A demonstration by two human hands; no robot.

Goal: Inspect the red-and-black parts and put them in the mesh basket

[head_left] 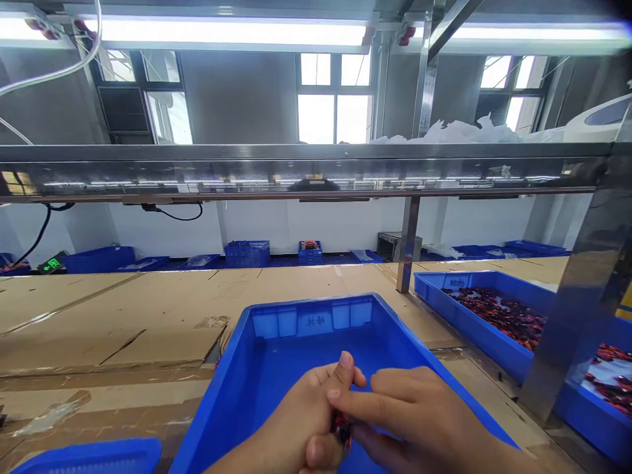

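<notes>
My left hand (pixel 309 411) is closed, thumb up, around a small dark piece with red and black parts (pixel 342 428). Only one end of that piece shows; the fingers cover the rest, so its exact kind cannot be made out. From the right, my right hand (pixel 415 411) meets it, its index finger across the left hand and its lower fingers bent in at the piece. Both hands are over a large blue plastic tray (pixel 237 355), whose visible floor is bare blue.
To the right, a blue tray (pixel 494 276) holds many small red and black pieces (pixel 498 316). A metal post (pixel 577 296) stands beside it. The rim of another blue container (pixel 89 454) shows at lower left. Cardboard (pixel 148 309) covers the table; a metal shelf (pixel 222 174) crosses above.
</notes>
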